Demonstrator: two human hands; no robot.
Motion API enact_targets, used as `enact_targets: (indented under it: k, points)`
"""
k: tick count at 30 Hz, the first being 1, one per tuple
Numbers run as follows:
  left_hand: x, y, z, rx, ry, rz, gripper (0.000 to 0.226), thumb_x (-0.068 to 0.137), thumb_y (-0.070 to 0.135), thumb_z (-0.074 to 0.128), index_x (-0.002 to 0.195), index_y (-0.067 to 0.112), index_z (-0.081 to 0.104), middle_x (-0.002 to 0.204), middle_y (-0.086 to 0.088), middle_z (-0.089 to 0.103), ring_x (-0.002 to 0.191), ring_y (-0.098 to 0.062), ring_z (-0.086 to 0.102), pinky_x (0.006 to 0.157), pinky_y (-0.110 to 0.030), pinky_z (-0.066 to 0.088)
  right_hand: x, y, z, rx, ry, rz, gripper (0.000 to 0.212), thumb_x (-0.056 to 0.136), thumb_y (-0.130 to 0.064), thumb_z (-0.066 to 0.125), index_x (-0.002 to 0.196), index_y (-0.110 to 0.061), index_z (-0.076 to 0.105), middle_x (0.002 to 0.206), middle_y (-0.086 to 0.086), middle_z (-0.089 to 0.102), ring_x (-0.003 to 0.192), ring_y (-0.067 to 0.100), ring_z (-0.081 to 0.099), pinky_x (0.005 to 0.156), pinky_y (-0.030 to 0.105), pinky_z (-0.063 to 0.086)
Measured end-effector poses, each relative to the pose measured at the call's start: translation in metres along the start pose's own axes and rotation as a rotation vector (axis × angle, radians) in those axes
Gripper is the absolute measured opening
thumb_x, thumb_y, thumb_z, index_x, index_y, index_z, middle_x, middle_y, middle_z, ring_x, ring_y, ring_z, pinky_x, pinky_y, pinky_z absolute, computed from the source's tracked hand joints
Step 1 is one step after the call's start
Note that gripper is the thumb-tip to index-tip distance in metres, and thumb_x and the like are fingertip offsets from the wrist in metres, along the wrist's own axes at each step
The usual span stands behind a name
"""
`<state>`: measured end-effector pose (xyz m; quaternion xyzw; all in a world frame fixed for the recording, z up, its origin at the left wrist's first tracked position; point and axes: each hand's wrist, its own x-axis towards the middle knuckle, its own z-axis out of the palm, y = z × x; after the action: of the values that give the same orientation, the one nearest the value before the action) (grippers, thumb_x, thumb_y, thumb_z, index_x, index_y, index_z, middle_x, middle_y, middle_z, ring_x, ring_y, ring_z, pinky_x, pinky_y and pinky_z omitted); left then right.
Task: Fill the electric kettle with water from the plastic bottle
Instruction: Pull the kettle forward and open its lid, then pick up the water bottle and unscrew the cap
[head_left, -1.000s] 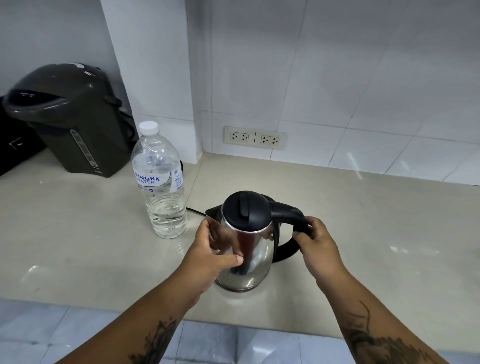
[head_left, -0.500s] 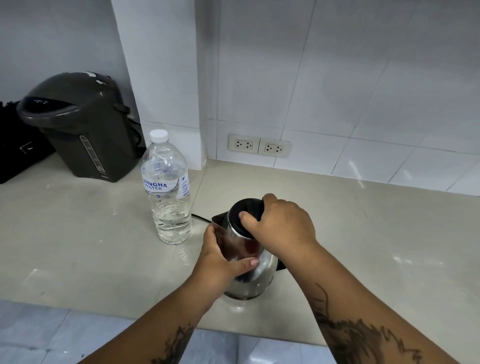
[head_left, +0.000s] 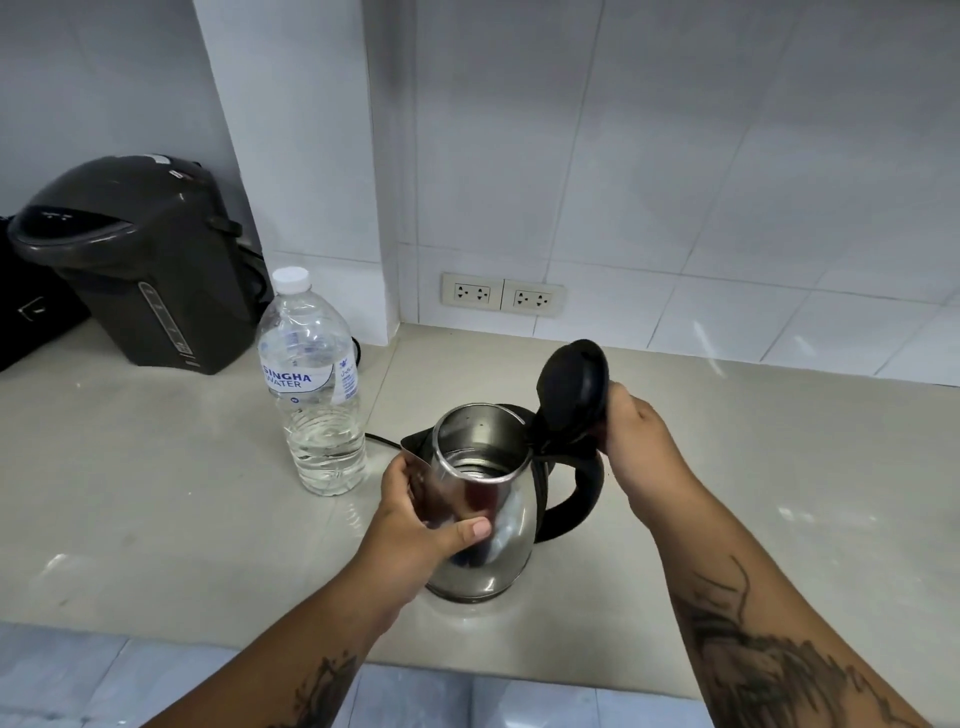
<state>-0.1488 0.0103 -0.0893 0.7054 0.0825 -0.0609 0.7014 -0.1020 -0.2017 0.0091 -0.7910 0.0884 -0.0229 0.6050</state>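
A steel electric kettle (head_left: 506, 525) with a black handle stands on the beige counter (head_left: 156, 493). Its black lid (head_left: 571, 395) is swung up and back on its hinge, so the inside shows. My left hand (head_left: 421, 525) grips the kettle body below the spout. My right hand (head_left: 636, 441) holds the raised lid at its rim. A clear plastic bottle (head_left: 314, 384) with a white cap stands upright just left of the kettle, capped, with water in its lower third.
A dark grey thermo pot (head_left: 140, 265) sits at the back left, next to a black object at the frame's edge. Two wall sockets (head_left: 501, 295) are behind the kettle. A black cord (head_left: 382, 440) runs behind the kettle's spout. The counter's front edge lies just below the kettle.
My right hand moved from the handle onto the lid and swung it open to the right. My left hand stayed on the kettle body. The bottle did not move.
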Motion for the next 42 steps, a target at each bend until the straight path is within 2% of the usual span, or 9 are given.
enact_targets:
  k: [9, 13, 19, 21, 25, 30, 34, 39, 42]
  points:
    - [-0.004, 0.004, 0.004, -0.006, 0.011, -0.008, 0.112, 0.051, 0.026, 0.091, 0.142, 0.038, 0.028, 0.121, 0.028, 0.053, 0.113, 0.007, 0.051, 0.105, -0.038, 0.045, 0.001, 0.04, -0.023, 0.117, -0.029, 0.1, 0.029, 0.091, -0.024, 0.045, 0.077, -0.029, 0.071, 0.091, 0.002, 0.074, 0.101, 0.02, 0.067, 0.095, 0.037, 0.051]
    - [-0.007, 0.004, 0.003, 0.004, 0.008, -0.021, 0.113, 0.059, 0.021, 0.093, 0.148, 0.034, 0.024, 0.124, 0.027, 0.051, 0.115, 0.006, 0.05, 0.104, -0.035, 0.042, 0.001, 0.04, -0.028, 0.129, -0.086, 0.053, 0.028, 0.092, -0.015, 0.048, 0.085, -0.03, 0.071, 0.089, -0.006, 0.075, 0.097, 0.014, 0.069, 0.077, 0.02, 0.054]
    - [-0.004, 0.015, -0.011, -0.043, -0.045, -0.164, 0.128, 0.071, -0.007, 0.08, 0.156, 0.039, -0.005, 0.157, 0.011, 0.03, 0.138, -0.016, 0.041, 0.105, -0.038, 0.042, 0.025, 0.009, -0.055, 0.142, -0.015, 0.098, 0.02, 0.085, -0.016, 0.053, 0.097, -0.011, 0.069, 0.085, 0.002, 0.075, 0.085, 0.018, 0.071, 0.09, 0.041, 0.055]
    - [-0.003, 0.02, -0.026, -0.095, -0.069, -0.233, 0.116, 0.079, -0.008, 0.067, 0.156, 0.043, -0.004, 0.163, 0.008, 0.024, 0.142, -0.02, 0.037, 0.101, -0.039, 0.041, 0.037, -0.01, -0.062, 0.061, -0.02, 0.087, 0.018, 0.089, -0.018, 0.053, 0.098, -0.01, 0.066, 0.093, 0.006, 0.073, 0.083, 0.02, 0.069, 0.092, 0.044, 0.054]
    - [0.001, 0.026, -0.069, -0.124, 0.113, -0.272, 0.084, 0.086, 0.007, 0.066, 0.154, 0.034, 0.025, 0.148, 0.0, 0.047, 0.136, -0.022, 0.044, 0.102, -0.046, 0.04, 0.055, -0.059, -0.056, -0.183, -0.046, -0.055, 0.014, 0.088, -0.027, 0.055, 0.094, -0.02, 0.066, 0.105, 0.005, 0.071, 0.096, 0.02, 0.066, 0.083, 0.036, 0.051]
    - [0.013, 0.041, -0.11, -0.153, 0.356, -0.202, 0.085, 0.084, 0.02, 0.072, 0.153, 0.03, 0.024, 0.148, -0.003, 0.046, 0.123, -0.022, 0.047, 0.096, -0.045, 0.042, 0.054, -0.119, 0.013, -0.447, -0.169, -0.31, 0.016, 0.084, -0.036, 0.06, 0.089, -0.024, 0.069, 0.096, 0.003, 0.071, 0.091, 0.023, 0.066, 0.068, 0.03, 0.049]
    - [0.031, 0.048, -0.128, -0.122, 0.404, -0.127, 0.1, 0.081, 0.012, 0.076, 0.157, 0.026, 0.013, 0.16, -0.006, 0.031, 0.135, -0.027, 0.043, 0.097, -0.041, 0.038, 0.049, -0.146, 0.095, -0.574, -0.346, -0.403, 0.022, 0.083, -0.04, 0.061, 0.094, -0.022, 0.068, 0.089, 0.0, 0.066, 0.083, 0.023, 0.065, 0.066, 0.032, 0.052]
    - [0.054, 0.044, -0.126, -0.059, 0.336, -0.044, 0.119, 0.07, 0.013, 0.087, 0.157, 0.028, 0.008, 0.159, -0.003, 0.03, 0.125, -0.017, 0.043, 0.097, -0.034, 0.038, 0.051, -0.153, 0.182, -0.739, -0.369, -0.514, 0.055, 0.087, -0.056, 0.054, 0.13, -0.021, 0.055, 0.128, 0.006, 0.062, 0.11, 0.024, 0.059, 0.078, 0.03, 0.041]
    - [0.068, 0.041, -0.121, -0.012, 0.326, 0.038, 0.117, 0.06, 0.018, 0.09, 0.153, 0.029, 0.019, 0.149, 0.001, 0.045, 0.121, -0.016, 0.051, 0.106, -0.039, 0.043, 0.055, -0.152, 0.213, -0.785, -0.352, -0.559, 0.054, 0.088, -0.06, 0.048, 0.128, -0.024, 0.055, 0.125, 0.004, 0.062, 0.106, 0.025, 0.058, 0.072, 0.032, 0.04]
